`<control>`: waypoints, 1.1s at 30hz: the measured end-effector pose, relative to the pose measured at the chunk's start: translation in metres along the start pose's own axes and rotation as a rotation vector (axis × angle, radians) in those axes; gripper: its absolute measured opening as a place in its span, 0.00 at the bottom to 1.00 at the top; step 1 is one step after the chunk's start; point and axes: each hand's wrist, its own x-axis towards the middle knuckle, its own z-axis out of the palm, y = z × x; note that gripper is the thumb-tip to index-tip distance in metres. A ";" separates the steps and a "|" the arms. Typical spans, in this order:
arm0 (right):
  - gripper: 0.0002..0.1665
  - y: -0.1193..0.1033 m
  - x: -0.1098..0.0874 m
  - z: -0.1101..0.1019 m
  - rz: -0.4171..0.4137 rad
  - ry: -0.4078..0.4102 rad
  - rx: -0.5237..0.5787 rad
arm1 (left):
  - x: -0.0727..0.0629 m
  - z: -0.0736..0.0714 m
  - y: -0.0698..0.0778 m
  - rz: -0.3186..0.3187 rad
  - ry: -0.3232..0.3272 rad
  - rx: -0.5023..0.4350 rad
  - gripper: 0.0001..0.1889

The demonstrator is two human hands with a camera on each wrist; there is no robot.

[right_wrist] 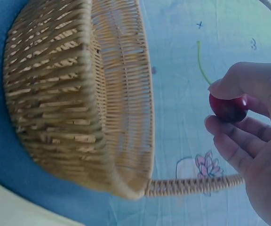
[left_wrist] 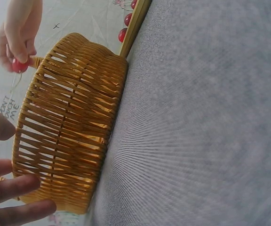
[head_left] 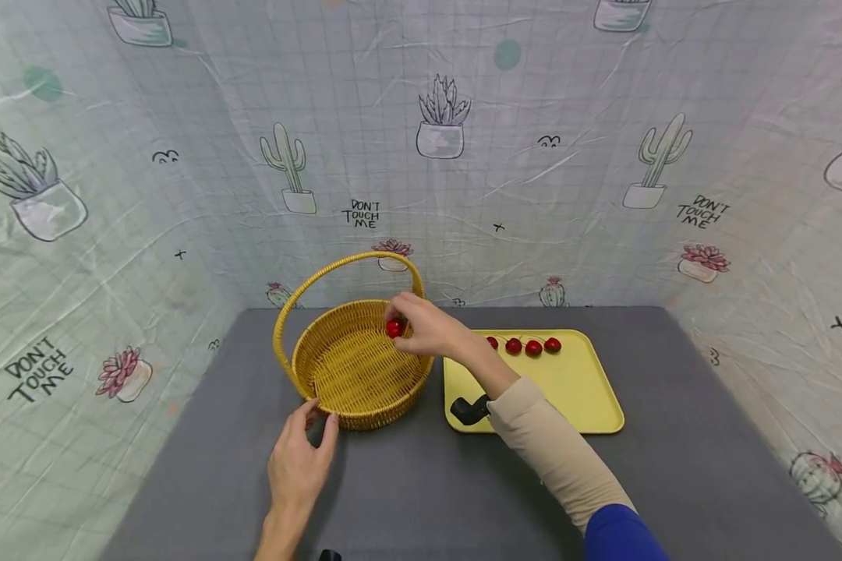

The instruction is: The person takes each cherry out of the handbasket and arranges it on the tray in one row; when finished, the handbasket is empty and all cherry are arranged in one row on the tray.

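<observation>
A round wicker basket (head_left: 361, 417) with one tall hoop handle stands on the grey table. Above its right side, my right hand (head_left: 424, 327) pinches a dark red cherry (right_wrist: 228, 107) between thumb and fingers; a green stem points away from it in the right wrist view. My left hand (head_left: 300, 460) is at the basket's near left rim, thumb and fingers spread, fingertips right at the wicker. In the left wrist view, the left fingers (left_wrist: 18, 188) lie loosely extended beside the basket wall. The basket's woven floor shows bare in the head view.
To the right of the basket lies a yellow tray (head_left: 568, 405) with several stemmed cherries (head_left: 533, 348) along its far side. The right forearm crosses over the tray. Behind the table hangs a cloth (head_left: 505, 179) printed with cacti.
</observation>
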 end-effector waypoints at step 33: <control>0.19 0.107 -0.125 -0.036 0.232 0.335 -0.092 | 0.002 0.001 0.002 -0.006 -0.002 0.011 0.21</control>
